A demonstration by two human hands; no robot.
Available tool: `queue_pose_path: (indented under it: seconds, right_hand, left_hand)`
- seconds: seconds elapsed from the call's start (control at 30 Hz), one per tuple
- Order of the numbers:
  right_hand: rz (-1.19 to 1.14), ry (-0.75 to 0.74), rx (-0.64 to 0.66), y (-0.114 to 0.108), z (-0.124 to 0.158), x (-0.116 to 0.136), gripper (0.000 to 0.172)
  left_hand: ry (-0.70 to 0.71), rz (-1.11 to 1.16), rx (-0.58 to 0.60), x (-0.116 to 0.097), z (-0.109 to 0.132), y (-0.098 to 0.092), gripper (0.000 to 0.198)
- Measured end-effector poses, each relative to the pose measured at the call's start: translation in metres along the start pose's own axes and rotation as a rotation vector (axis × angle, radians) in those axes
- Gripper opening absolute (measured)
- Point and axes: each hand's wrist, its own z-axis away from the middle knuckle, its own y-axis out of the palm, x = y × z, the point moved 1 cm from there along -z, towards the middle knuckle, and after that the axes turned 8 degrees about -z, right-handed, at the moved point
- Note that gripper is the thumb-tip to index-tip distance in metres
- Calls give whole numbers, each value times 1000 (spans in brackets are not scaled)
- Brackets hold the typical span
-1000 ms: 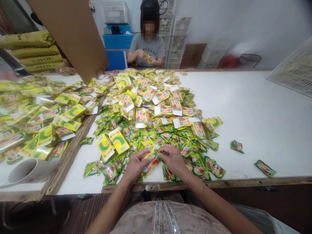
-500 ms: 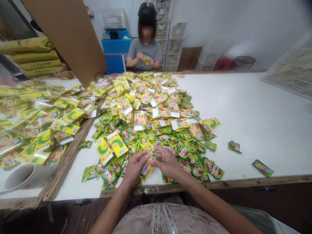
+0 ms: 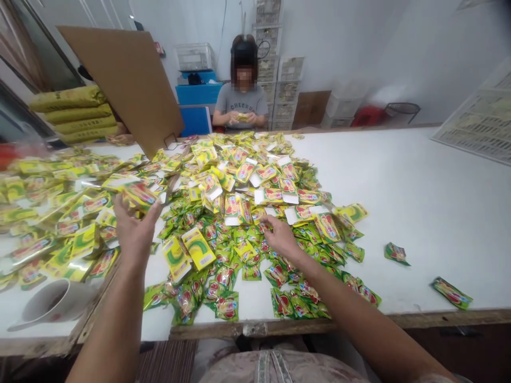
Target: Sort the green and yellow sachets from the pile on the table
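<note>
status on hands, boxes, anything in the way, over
Left hand over box pile, blurred box at its fingers, grip unclear. Right hand over green packets, fingers bent. White mug beside left forearm.

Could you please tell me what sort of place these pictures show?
It looks like a small workshop, perhaps a packing room: yellow boxes and green packets are heaped on a white table, with stacked crates and piled sacks behind.

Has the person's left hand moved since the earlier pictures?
Yes. The left hand moved leftward and farther from the body: before, right of the wooden strip; now, over it.
</note>
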Motion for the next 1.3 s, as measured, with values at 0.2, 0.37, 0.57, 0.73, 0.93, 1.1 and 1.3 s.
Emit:
queue_pose_path:
  seconds: [0.2,0.37,0.57,0.73,0.93,1.1,1.3]
  right_hand:
    - [487,-102,305,0,-46,-14,72]
    - [497,-159,240,-11,-43,-17,36]
    - [-98,40,11,-22,-5,-27,25]
    - [-202,166,82,-9,26,-48,23]
    - [226,114,23,7,38,-41,29]
    - [16,143,-46,7,43,-22,25]
    - [-223,155,-24,13,50,-15,28]
  left_hand:
    - [84,-199,489,-16,55,35,50]
    - [130,-473,500,-8,94,46,44]
    - [169,-954,469,2,77,37,67]
    - [275,-834,600,1,94,59,67]
    - [221,-557,575,3,117,65,65]
    - [-73,-108,680,13,123,59,46]
    - [181,-275,512,0,152,60,52]
